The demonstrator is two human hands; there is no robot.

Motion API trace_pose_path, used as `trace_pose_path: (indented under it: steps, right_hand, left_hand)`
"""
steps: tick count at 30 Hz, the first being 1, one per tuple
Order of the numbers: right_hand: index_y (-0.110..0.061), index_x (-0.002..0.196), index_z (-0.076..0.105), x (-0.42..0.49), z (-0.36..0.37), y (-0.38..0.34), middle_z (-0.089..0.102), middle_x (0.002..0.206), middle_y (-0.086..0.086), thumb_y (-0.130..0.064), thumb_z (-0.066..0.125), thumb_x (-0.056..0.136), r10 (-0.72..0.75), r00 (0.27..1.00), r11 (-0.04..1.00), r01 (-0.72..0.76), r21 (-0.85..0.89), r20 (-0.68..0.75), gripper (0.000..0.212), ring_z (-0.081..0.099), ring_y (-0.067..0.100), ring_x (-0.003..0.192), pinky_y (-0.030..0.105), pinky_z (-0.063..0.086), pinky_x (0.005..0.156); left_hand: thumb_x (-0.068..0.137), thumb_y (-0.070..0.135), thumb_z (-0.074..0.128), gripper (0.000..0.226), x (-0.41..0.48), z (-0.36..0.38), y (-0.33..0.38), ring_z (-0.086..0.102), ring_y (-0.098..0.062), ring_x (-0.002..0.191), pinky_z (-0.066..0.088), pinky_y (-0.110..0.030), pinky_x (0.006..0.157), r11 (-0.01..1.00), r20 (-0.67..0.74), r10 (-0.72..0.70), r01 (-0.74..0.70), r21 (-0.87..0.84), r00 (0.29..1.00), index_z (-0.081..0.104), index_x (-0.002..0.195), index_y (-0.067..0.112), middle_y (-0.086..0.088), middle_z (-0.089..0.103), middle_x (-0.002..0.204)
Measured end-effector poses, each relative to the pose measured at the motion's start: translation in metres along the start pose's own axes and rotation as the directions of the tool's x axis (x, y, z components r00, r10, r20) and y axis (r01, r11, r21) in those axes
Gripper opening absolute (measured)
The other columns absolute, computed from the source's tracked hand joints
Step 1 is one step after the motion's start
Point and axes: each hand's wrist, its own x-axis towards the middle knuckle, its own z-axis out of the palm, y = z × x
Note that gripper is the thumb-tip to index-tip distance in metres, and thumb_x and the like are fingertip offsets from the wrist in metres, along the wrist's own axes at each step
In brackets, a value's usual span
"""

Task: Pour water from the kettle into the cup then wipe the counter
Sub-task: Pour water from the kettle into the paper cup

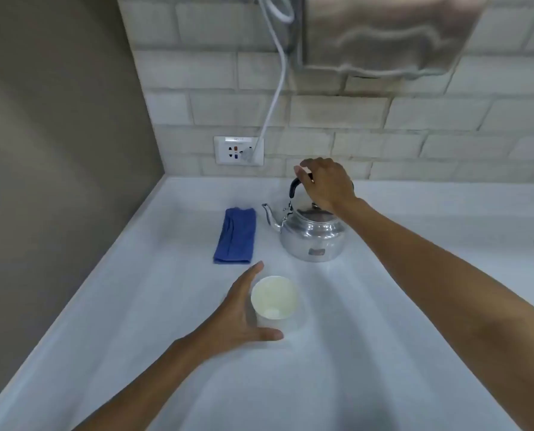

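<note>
Head view, shiny round metal kettle (313, 236), smooth white cup (274, 297), folded blue cloth (235, 235)

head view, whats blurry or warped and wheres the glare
Head view: wide-angle bending curves the counter edges and brick lines; the cup washes out nearly white against it; bright highlights glint on the kettle; the hanging cloth at top is smeared soft; the image is soft overall.

A single wide-angle head camera looks forward and down from above onto a white counter (384, 353), close enough that both forearms enter from the bottom edge. It faces the brick-tiled back wall (415, 119), whose lines bow outward toward the frame's edges.
</note>
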Motion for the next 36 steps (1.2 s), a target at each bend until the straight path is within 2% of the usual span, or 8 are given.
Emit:
trace_pose_path:
  steps: [5, 7, 10, 15, 21, 27, 32, 36]
  right_hand:
    - [-0.001, 0.083, 0.063, 0.012, 0.006, -0.001, 0.067, 0.077, 0.018, -0.042, 0.027, 0.097, 0.045, 0.999, 0.999, -0.045, -0.027, 0.016, 0.056, 0.059, 0.035, 0.078, 0.039, 0.043, 0.07]
    - [-0.001, 0.065, 0.056, 0.016, 0.01, 0.002, 0.06, 0.064, 0.014, -0.044, 0.026, 0.096, 0.067, 0.998, 0.997, -0.066, -0.051, 0.02, 0.06, 0.057, 0.034, 0.068, 0.035, 0.04, 0.063]
    - [-0.007, 0.051, 0.039, 0.021, 0.013, 0.007, 0.047, 0.055, 0.009, -0.046, 0.027, 0.095, 0.131, 0.991, 0.988, -0.129, -0.081, 0.029, 0.06, 0.05, 0.031, 0.061, 0.033, 0.036, 0.06]
    - [-0.011, 0.047, 0.032, 0.025, 0.014, 0.012, 0.037, 0.051, 0.002, -0.047, 0.034, 0.093, 0.194, 0.979, 0.978, -0.188, -0.086, 0.07, 0.057, 0.048, 0.029, 0.064, 0.032, 0.036, 0.061]
    - [-0.012, 0.044, 0.026, 0.022, 0.008, 0.012, 0.03, 0.043, 0.002, -0.037, 0.043, 0.086, 0.229, 0.97, 0.973, -0.228, -0.029, 0.085, 0.052, 0.034, 0.023, 0.048, 0.027, 0.025, 0.046]
    - [-0.014, 0.042, 0.024, 0.004, -0.006, 0.016, 0.024, 0.04, 0.0, -0.032, 0.047, 0.082, 0.223, 0.972, 0.974, -0.225, 0.013, 0.078, 0.05, 0.022, 0.018, 0.041, 0.027, 0.022, 0.046]
    - [-0.015, 0.039, 0.024, -0.016, -0.031, 0.02, 0.023, 0.038, 0.0, -0.031, 0.05, 0.08, 0.177, 0.983, 0.984, -0.177, -0.004, 0.036, 0.05, 0.022, 0.018, 0.039, 0.027, 0.023, 0.046]
    - [-0.017, 0.038, 0.022, -0.029, -0.055, 0.018, 0.021, 0.037, 0.0, -0.028, 0.05, 0.076, 0.12, 0.993, 0.99, -0.118, -0.08, 0.023, 0.048, 0.021, 0.018, 0.04, 0.026, 0.019, 0.044]
  left_hand:
    - [0.05, 0.052, 0.084, 0.101, 0.007, 0.008, 0.005, 0.03, 0.01, 0.128, 0.028, -0.011, 0.103, 0.997, -0.026, -0.008, 0.006, -0.077, 1.0, 0.023, 0.131, 0.051, 0.039, 0.029, 0.136]
    - [0.05, 0.049, 0.085, 0.094, 0.007, 0.011, 0.007, 0.038, 0.008, 0.123, 0.033, -0.002, 0.094, 0.994, -0.054, -0.012, 0.006, -0.106, 0.998, 0.029, 0.125, 0.051, 0.038, 0.038, 0.13]
    - [0.049, 0.046, 0.086, 0.088, 0.009, 0.013, 0.008, 0.042, 0.007, 0.117, 0.038, -0.004, 0.088, 0.988, -0.087, -0.046, 0.033, -0.15, 0.995, 0.033, 0.119, 0.053, 0.036, 0.044, 0.122]
    - [0.053, 0.035, 0.086, 0.084, 0.013, 0.018, 0.005, 0.043, 0.01, 0.111, 0.044, -0.01, 0.09, 0.98, -0.128, -0.087, 0.062, -0.187, 0.988, 0.034, 0.117, 0.054, 0.037, 0.045, 0.117]
    - [0.057, 0.027, 0.085, 0.075, 0.017, 0.025, 0.004, 0.047, 0.014, 0.105, 0.041, 0.0, 0.08, 0.968, -0.19, -0.137, 0.09, -0.235, 0.972, 0.039, 0.109, 0.054, 0.028, 0.05, 0.115]
    - [0.059, 0.02, 0.084, 0.068, 0.019, 0.034, 0.005, 0.05, 0.005, 0.102, 0.04, 0.003, 0.071, 0.953, -0.235, -0.194, 0.126, -0.276, 0.952, 0.041, 0.106, 0.044, 0.023, 0.051, 0.11]
    - [0.061, 0.018, 0.083, 0.07, 0.019, 0.04, 0.01, 0.051, 0.002, 0.098, 0.043, -0.005, 0.065, 0.939, -0.266, -0.233, 0.146, -0.311, 0.935, 0.038, 0.111, 0.037, 0.022, 0.052, 0.105]
    - [0.062, 0.012, 0.082, 0.071, 0.02, 0.044, 0.014, 0.052, -0.003, 0.096, 0.039, -0.011, 0.072, 0.928, -0.289, -0.246, 0.138, -0.347, 0.925, 0.038, 0.114, 0.031, 0.019, 0.053, 0.103]
